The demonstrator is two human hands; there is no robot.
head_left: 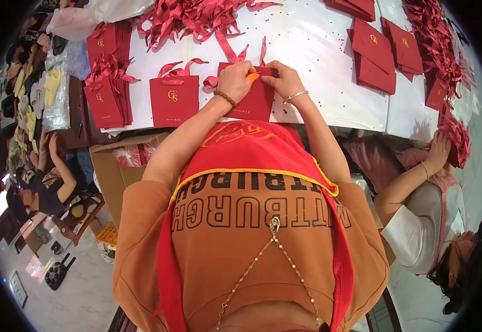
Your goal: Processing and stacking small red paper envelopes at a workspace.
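Observation:
A dark red paper gift bag [256,99] lies flat on the white table [318,50] right in front of me. My left hand [235,79], with a bead bracelet at the wrist, grips the bag's top edge and pinches a small orange tool [253,77]. My right hand [281,79], wearing a silver bangle, holds the same top edge from the right. A red ribbon [231,51] runs up from the bag's top. Another finished red bag [174,100] with a ribbon bow lies just left of it.
Stacks of red bags [107,83] sit at the left, flat red bags [374,54] at the right, loose red ribbons [191,19] at the far edge. A person [429,205] at my right handles ribbons. A cardboard box [120,166] stands below the table. Another person [47,182] sits at lower left.

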